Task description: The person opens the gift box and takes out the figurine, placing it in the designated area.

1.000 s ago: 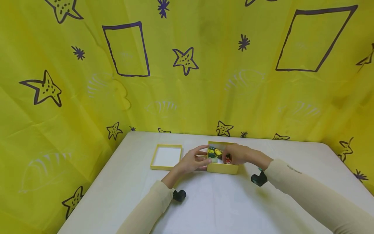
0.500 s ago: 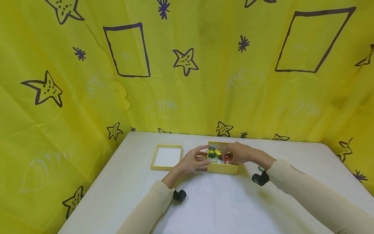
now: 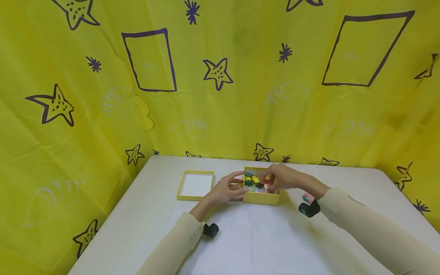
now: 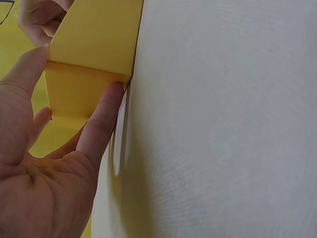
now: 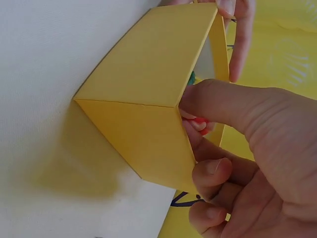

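An open yellow box (image 3: 261, 198) (image 4: 96, 37) (image 5: 141, 57) stands on the white table. The left hand (image 3: 221, 190) (image 4: 54, 173) rests on its left side, thumb at the top corner and fingers spread over the wall. The right hand (image 3: 286, 178) (image 5: 262, 144) reaches over the right edge, its thumb and forefinger pinching a small red and pink figure (image 3: 266, 186) (image 5: 200, 125) inside, partly hidden by the fingers. Green and yellow figures (image 3: 256, 180) lie at the left in the box.
A shallow yellow-rimmed lid (image 3: 178, 190) with a white inside lies on the table (image 3: 240, 244), left of the box. A yellow curtain (image 3: 247, 114) with drawn stars hangs behind. A black device (image 3: 211, 230) is on the left wrist, another (image 3: 309, 209) on the right.
The right hand has risen slightly and turned over the box, and more of the red and pink figure shows at its fingertips. The left hand has stayed on the box.
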`<state>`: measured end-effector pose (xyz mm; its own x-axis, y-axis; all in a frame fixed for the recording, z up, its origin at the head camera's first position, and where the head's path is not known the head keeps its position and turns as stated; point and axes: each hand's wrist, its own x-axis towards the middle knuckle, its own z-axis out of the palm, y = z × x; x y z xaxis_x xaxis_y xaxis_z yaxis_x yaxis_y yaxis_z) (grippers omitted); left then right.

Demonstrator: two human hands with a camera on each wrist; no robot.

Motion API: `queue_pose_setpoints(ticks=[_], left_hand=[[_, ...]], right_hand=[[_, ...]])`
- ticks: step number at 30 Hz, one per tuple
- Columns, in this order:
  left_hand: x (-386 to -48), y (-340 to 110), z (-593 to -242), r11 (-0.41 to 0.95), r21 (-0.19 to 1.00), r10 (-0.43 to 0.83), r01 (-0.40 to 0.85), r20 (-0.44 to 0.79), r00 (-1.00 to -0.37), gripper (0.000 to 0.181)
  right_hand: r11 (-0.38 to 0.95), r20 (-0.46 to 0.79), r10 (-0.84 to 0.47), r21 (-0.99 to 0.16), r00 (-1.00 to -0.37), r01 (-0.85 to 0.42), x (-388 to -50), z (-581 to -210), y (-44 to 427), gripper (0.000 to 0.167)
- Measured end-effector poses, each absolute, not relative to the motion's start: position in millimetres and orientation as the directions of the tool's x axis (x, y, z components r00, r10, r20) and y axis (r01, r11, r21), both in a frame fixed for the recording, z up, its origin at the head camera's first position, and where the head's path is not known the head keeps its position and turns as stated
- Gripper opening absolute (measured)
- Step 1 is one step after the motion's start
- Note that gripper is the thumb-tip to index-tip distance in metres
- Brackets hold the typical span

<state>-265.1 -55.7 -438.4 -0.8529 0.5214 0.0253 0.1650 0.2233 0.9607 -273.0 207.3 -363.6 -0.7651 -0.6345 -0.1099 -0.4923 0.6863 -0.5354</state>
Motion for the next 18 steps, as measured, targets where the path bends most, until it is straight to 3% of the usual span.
queue_pose_setpoints(ticks=[18], left_hand=[[-267, -55, -441, 0.182, 0.976, 0.529, 0.122, 0.008, -0.849, 0.07]], right_hand=[[0.595, 0.057, -0.623, -0.613, -0.78, -0.52, -275, -371, 220, 0.026]])
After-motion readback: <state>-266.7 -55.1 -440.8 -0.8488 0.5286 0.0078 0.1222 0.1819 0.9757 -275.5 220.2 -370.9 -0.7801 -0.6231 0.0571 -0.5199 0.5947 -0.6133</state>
